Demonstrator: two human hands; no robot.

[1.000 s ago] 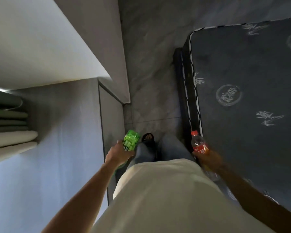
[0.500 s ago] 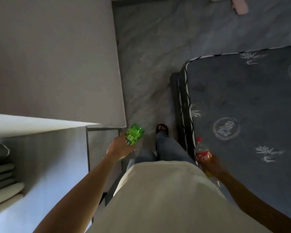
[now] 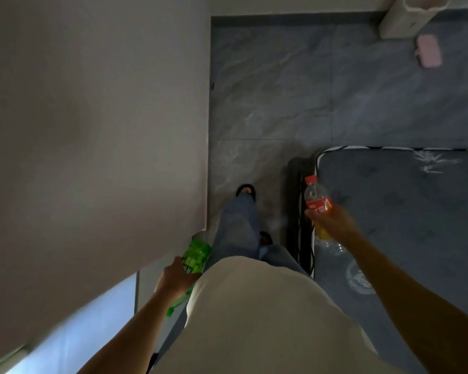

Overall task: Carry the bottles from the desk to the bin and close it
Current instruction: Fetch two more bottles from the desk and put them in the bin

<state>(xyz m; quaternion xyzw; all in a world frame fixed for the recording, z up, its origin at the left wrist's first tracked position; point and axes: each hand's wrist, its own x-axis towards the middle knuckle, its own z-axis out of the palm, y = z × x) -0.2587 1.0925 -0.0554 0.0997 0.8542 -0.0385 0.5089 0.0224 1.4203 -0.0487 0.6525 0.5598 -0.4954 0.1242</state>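
Note:
My left hand (image 3: 174, 278) grips a green bottle (image 3: 195, 256) at hip height, close to the wall corner on the left. My right hand (image 3: 333, 221) holds a clear bottle with a red cap and red label (image 3: 316, 197), raised over the edge of the dark mattress. A pale bin (image 3: 408, 14) stands on the floor at the top right, only partly in view; its lid cannot be seen.
A grey wall (image 3: 92, 130) fills the left side, ending at a corner. A dark patterned mattress (image 3: 416, 225) lies on the right, leaving a narrow strip of grey tiled floor (image 3: 268, 103) between. A pink object (image 3: 428, 51) lies on the floor by the bin.
The view has advanced along the passage: the mattress end has slid down, the bin and pink object have come into sight. The right hand has lifted its bottle; the left has dropped lower.

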